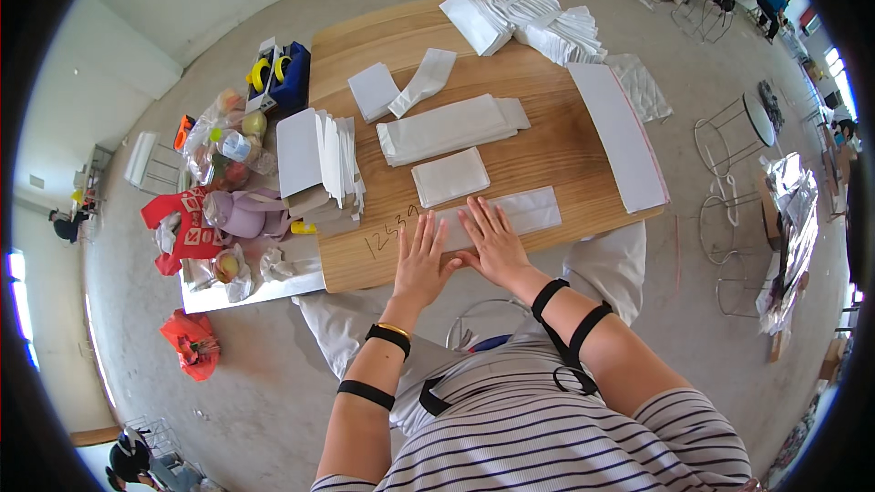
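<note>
A flat white paper strip [536,210] lies along the near edge of the wooden table. Both palms rest on it, fingers stretched out and pointing away from me. My left hand [423,262] covers its left part, and my right hand [493,241] lies just beside, thumbs almost meeting. Nothing is gripped in either hand. Just beyond the fingertips sits a small white rectangular stack [451,177]. Farther back is a long pile of flat white sleeves [447,130]. Behind that are a white square stack [373,91] and a bent white strip [425,82].
White sheets [299,153] stand piled at the table's left, near a blue tape dispenser [293,77] and a lilac bag [244,212]. Bundled white sleeves [556,32] fill the far right corner. A long white board [618,138] edges the right side. A stool [758,118] stands beyond.
</note>
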A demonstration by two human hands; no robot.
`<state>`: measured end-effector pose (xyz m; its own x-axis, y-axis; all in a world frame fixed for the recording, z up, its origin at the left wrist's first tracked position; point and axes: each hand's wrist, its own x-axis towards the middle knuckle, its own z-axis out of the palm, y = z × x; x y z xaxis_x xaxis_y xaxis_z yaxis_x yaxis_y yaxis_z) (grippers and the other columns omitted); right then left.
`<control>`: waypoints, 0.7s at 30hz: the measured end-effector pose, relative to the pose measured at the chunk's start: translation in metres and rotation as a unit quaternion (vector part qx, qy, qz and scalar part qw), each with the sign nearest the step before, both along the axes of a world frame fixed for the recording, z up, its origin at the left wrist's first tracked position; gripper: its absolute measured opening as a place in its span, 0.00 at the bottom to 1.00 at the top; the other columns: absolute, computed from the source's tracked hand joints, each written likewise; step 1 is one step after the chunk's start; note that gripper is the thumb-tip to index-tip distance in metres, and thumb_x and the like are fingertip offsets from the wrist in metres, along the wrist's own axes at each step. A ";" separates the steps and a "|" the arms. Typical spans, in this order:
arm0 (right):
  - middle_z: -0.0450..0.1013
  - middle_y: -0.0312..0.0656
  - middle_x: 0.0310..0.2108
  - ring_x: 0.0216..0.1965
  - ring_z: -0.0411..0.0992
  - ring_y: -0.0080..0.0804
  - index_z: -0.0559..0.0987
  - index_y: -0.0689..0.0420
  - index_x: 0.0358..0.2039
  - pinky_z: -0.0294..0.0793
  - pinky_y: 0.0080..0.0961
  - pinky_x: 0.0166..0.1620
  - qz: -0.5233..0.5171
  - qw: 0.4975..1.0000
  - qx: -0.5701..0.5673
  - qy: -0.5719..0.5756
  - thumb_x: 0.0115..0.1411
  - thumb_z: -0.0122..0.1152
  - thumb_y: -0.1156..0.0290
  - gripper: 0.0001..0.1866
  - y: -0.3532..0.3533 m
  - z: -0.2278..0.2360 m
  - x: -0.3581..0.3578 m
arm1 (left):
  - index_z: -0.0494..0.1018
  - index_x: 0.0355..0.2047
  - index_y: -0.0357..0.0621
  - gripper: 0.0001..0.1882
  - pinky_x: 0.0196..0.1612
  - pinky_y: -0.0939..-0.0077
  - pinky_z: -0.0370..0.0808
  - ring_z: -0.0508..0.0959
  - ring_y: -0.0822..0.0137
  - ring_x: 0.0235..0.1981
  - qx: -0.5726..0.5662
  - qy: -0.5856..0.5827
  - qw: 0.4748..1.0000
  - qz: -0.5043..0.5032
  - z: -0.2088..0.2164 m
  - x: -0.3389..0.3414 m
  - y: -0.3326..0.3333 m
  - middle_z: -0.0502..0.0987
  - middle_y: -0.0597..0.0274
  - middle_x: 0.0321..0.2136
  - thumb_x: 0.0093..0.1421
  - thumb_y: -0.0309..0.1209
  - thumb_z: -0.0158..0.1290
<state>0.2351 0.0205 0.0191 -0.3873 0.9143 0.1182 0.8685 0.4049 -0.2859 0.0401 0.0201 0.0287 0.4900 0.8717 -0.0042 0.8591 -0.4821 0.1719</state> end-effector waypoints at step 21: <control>0.43 0.49 0.69 0.70 0.39 0.42 0.52 0.56 0.67 0.37 0.43 0.69 -0.005 1.000 -0.003 -0.008 0.62 0.43 0.41 0.41 -0.001 -0.001 0.000 | 0.72 0.46 0.50 0.21 0.57 0.52 0.57 0.65 0.55 0.53 -0.020 -0.118 0.950 0.290 0.003 0.008 -0.004 0.69 0.56 0.46 0.52 0.42 0.59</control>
<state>0.2356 0.0191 0.0180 -0.3791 0.9192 0.1069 0.8773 0.3937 -0.2745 0.0476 0.0160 0.0313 -0.0805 0.9967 0.0078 0.9138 0.0706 0.3999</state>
